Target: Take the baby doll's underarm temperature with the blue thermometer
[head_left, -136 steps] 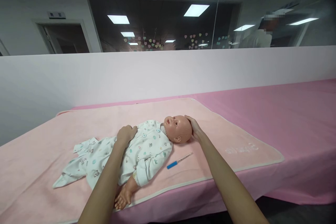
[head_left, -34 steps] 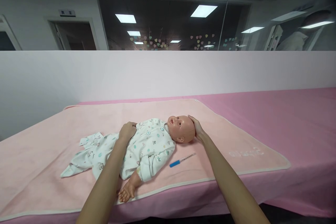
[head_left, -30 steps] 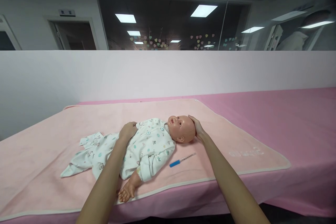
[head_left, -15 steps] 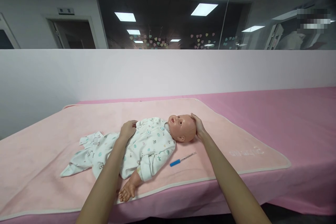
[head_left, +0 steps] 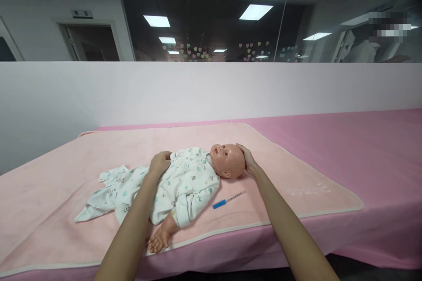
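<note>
A baby doll [head_left: 189,184] in a white printed outfit lies on its back, its head toward the right and one near arm stretched toward the front edge. My left hand [head_left: 159,163] reaches across the body and is closed around the doll's far hand, which is mostly hidden. Against the crown of the doll's head [head_left: 231,161], my right hand [head_left: 248,159] is cupped, its fingers curving over the top. Beside the near shoulder lies a thermometer [head_left: 229,199] with a blue end, touched by neither hand.
A peach blanket [head_left: 286,162] with a pale border lies under the doll, over a pink cloth [head_left: 379,162] on the table. A white partition [head_left: 211,92] rises behind, with glass above it. Beyond the glass at right is a person [head_left: 362,51].
My right hand has shifted very slightly left along the doll's head. My left hand keeps its place; the doll and thermometer lie as before.
</note>
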Available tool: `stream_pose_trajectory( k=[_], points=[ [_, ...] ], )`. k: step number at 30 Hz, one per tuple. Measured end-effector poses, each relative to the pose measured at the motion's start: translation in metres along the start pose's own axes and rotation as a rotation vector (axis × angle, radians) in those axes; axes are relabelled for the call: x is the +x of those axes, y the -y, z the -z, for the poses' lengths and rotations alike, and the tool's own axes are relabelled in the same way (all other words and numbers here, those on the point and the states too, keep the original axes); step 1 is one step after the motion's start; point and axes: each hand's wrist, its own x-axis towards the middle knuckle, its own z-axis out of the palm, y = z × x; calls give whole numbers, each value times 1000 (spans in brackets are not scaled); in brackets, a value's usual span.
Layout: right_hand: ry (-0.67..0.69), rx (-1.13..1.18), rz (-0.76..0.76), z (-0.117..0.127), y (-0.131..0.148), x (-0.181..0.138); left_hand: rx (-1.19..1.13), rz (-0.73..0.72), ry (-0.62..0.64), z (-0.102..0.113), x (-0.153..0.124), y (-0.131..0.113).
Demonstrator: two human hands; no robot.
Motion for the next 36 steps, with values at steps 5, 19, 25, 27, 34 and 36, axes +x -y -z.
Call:
stream_pose_trajectory(
  k=[5, 19, 25, 27, 34, 36],
  points=[
    [-72, 12, 100, 11, -2, 9, -14, 4, 3, -1, 1, 0],
    [-402, 102, 330, 39, -7, 34, -11, 6, 16, -1, 2, 0],
    [-136, 16, 208, 24, -9, 23, -5, 6, 10, -1, 2, 1],
    [-88, -15, 166, 20, -10, 19, -3, 6, 10, -2, 2, 1],
    [-63, -20, 139, 15, -7, 13, 4, 2, 10, -3, 3, 1],
    [-71, -2, 153, 16, -6, 14, 2, 1, 10, -2, 3, 1]
  ],
)
